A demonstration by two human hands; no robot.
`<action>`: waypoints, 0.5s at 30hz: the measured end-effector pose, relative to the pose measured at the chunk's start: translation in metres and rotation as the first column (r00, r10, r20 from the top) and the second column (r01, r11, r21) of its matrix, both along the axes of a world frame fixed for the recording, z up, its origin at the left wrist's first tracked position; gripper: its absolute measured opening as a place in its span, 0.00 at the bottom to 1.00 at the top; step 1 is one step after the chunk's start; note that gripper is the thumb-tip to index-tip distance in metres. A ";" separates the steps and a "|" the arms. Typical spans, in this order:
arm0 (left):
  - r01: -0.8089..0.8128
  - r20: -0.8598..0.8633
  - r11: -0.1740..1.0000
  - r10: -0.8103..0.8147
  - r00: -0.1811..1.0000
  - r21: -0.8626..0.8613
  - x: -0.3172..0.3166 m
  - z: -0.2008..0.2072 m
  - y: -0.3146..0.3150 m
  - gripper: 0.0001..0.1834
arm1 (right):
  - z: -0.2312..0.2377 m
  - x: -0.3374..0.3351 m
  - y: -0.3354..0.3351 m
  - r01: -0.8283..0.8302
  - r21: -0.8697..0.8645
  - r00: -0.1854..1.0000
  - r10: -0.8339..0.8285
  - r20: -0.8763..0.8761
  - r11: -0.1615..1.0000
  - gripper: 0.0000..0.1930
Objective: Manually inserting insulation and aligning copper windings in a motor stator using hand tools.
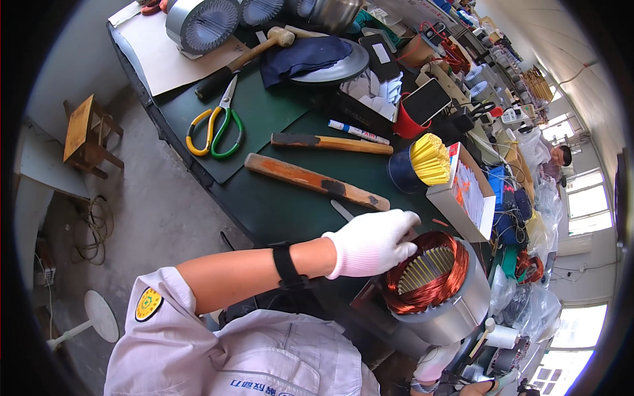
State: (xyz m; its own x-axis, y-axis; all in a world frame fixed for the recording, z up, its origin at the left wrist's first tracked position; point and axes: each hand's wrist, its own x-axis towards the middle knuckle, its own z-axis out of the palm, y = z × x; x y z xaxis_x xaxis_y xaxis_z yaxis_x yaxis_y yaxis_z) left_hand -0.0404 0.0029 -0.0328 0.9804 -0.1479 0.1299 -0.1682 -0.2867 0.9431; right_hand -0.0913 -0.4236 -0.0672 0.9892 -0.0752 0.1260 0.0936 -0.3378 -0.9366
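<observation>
Pale work clothing (284,356) is being worn nearest the camera, with a dark band (288,265) being carried on the left wrist. Dark green bench covering (277,204) is being overlaid with tools and parts. At its near right side, a metal stator cylinder (449,320) is being presented tilted, its slotted bore being ringed by a copper winding (426,302). At the winding's upper-left edge, the gloved left hand (370,244) is being held with fingers bent and close together; whether anything is being gripped cannot be told. Below the cylinder, the gloved right hand (436,363) is being largely hidden, so its finger state cannot be told. Beyond the winding, a white box (439,198) is being flanked by a dark blue tub (403,173), in which yellow strips (430,160) are being held upright. Farther left, two worn wooden bars (317,181) are being displayed lying near scissors (226,102) with yellow and green handles. A white marker (358,131) is being seen just beyond the bars.
</observation>
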 end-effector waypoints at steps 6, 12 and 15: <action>0.059 0.104 0.998 -0.062 0.993 0.028 0.025 -0.015 -0.020 0.22 | -0.001 -0.021 0.012 -0.074 -0.567 0.970 0.190 0.149 0.820 0.17; 0.098 0.082 0.995 -0.096 0.992 -0.029 0.026 -0.009 -0.020 0.24 | 0.049 -0.007 0.036 -0.090 -0.607 0.977 0.189 0.102 0.789 0.08; 0.097 -0.180 0.887 -0.197 0.964 -0.451 0.028 -0.026 -0.010 0.25 | 0.067 0.011 0.003 -0.028 -0.546 0.996 0.071 0.058 0.837 0.06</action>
